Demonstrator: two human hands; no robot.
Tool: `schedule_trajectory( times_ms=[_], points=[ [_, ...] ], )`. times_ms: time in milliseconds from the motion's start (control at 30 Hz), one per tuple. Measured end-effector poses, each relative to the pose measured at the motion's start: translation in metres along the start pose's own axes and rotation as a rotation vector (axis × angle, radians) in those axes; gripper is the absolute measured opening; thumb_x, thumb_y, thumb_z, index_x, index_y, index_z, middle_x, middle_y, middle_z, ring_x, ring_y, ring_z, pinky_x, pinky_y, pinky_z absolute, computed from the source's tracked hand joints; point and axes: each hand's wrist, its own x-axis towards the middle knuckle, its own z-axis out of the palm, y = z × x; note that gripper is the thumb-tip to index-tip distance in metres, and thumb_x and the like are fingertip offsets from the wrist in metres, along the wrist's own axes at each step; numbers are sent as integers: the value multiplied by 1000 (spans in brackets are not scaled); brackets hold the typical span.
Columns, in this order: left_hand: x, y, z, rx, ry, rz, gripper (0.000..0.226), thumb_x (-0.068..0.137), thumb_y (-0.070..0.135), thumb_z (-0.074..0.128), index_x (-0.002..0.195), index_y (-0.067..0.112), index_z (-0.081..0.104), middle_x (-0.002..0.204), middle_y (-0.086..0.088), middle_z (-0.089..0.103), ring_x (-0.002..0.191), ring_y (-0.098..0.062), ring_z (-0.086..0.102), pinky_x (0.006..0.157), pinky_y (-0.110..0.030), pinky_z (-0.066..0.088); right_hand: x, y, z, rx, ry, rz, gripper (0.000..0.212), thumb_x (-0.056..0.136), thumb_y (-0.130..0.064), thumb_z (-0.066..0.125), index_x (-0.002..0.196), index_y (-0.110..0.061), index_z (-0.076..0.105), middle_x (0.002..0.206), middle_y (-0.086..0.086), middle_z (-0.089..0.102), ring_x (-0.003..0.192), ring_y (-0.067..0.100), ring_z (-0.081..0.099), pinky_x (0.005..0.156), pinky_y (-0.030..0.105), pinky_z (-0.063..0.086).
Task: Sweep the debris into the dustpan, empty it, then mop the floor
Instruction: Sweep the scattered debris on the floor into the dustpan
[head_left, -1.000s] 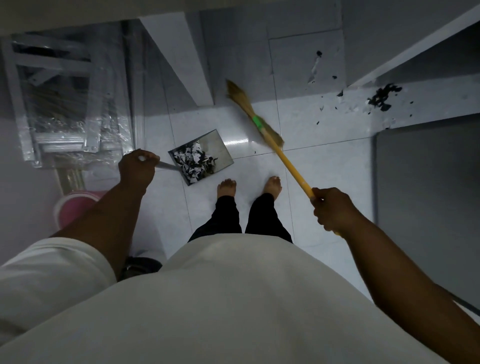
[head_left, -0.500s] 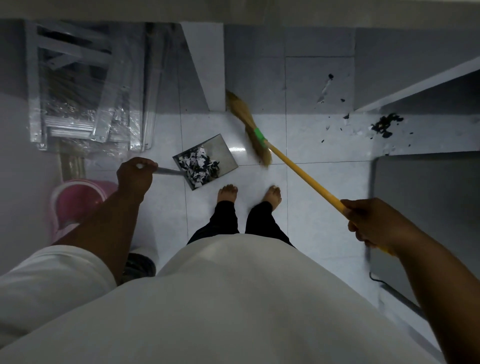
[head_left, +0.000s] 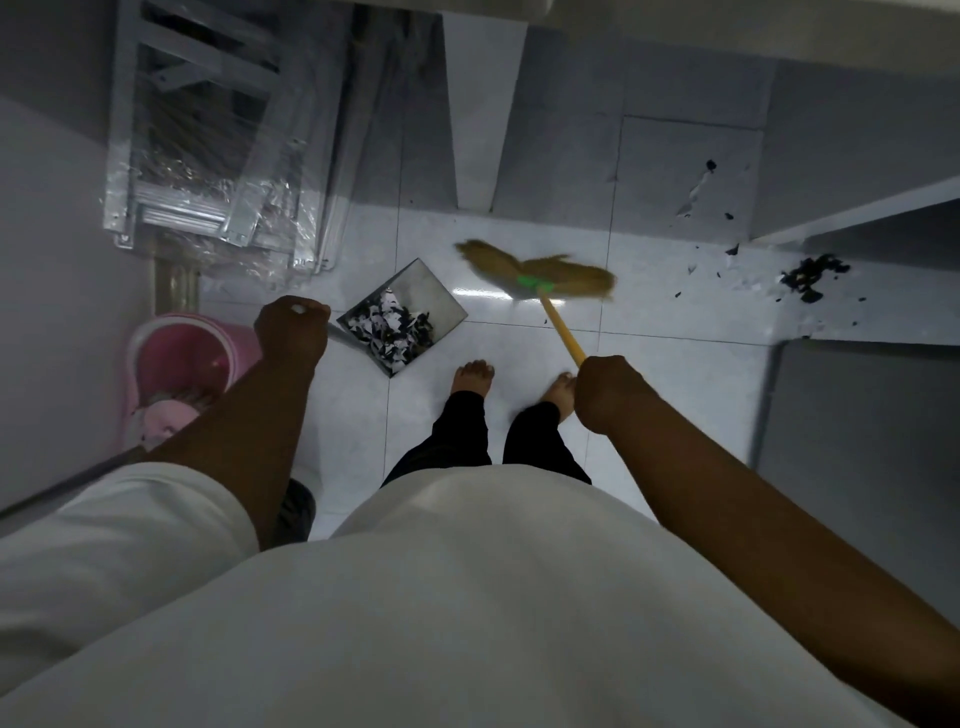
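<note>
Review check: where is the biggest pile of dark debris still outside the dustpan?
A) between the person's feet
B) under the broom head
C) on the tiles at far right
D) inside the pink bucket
C: the dark debris pile lies at far right, apart from the broom and the dustpan.

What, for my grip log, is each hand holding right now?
Left hand: closed, gripping the handle of the dustpan.
Right hand: closed, gripping the yellow handle of the broom.

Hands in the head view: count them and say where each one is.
2. The left hand grips the dustpan by its handle, at left; the right hand grips the broom handle, near the feet. None seems hidden.
</note>
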Motion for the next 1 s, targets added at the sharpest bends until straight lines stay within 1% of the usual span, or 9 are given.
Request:
schedule_trajectory(
  times_ms=[100, 200, 333, 433, 567, 733, 867, 933, 1000],
  points=[
    [-1, 11, 5, 42, 19, 18, 18, 81, 18, 70, 91, 5, 75, 96, -17, 73, 95, -31, 68, 89, -38, 54, -15, 8, -18, -151, -13, -114, 23, 95, -16, 48, 111, -3, 59, 113, 16, 62, 94, 29, 64, 62, 25, 43],
    [-1, 14, 3, 57, 13, 10, 17, 82, 18, 69, 91, 5, 75, 96, -17, 73, 94, -30, 68, 87, -35, 53, -45, 49, -38, -123, -2, -149, 24, 98, -18, 43, 104, -6, 62, 89, 8, 64, 69, 22, 61, 47, 19, 37],
    [1, 7, -9, 28, -33, -51, 21, 81, 22, 69, 92, 4, 74, 98, -22, 72, 96, -37, 68, 89, -46, 55, -79, 94, -42, 85, 34, -108, 21, 99, -19, 45, 96, -13, 65, 62, 0, 52, 51, 13, 47, 49, 22, 38],
    [-1, 2, -17, 14, -41, -88, 23, 78, 28, 67, 89, 9, 73, 94, -24, 71, 93, -41, 68, 86, -52, 55, -80, 104, -41, 280, 12, 11, 24, 100, -22, 45, 84, -23, 63, 75, 15, 63, 57, 27, 52, 52, 32, 45],
    [-7, -1, -19, 0, -37, -71, 17, 74, 29, 66, 80, 14, 70, 93, -26, 70, 92, -43, 68, 87, -55, 54, -72, 113, -41, 312, 30, 76, 19, 99, -21, 47, 108, -22, 64, 84, 21, 67, 56, 29, 55, 52, 33, 46],
    [-9, -5, -27, 16, -38, -87, 17, 81, 21, 65, 92, 10, 72, 100, -20, 71, 98, -38, 67, 91, -43, 55, -69, 119, -36, 41, 121, 14, 27, 101, -20, 43, 117, -11, 63, 84, 8, 64, 70, 29, 63, 61, 34, 54],
    [-6, -20, -39, -12, -36, -63, 7, 76, 20, 70, 81, 15, 71, 94, -21, 71, 93, -39, 67, 89, -51, 54, -47, 112, -35, -195, 189, -32, 27, 101, -22, 40, 117, -12, 60, 86, -1, 52, 68, 17, 48, 61, 26, 35],
    [-5, -27, -44, -3, -38, -68, 5, 79, 19, 69, 82, 14, 69, 98, -21, 70, 97, -38, 66, 92, -49, 52, -33, 106, -35, -236, 183, -16, 24, 100, -21, 41, 110, -11, 60, 77, -5, 43, 66, 16, 45, 56, 25, 30],
    [-6, -32, -46, -10, -40, -71, 10, 83, 14, 68, 89, 6, 69, 103, -25, 68, 101, -40, 65, 95, -50, 51, -21, 96, -33, -197, 184, 19, 20, 98, -18, 43, 106, -9, 59, 79, -2, 47, 62, 14, 44, 49, 23, 27]
  ],
)
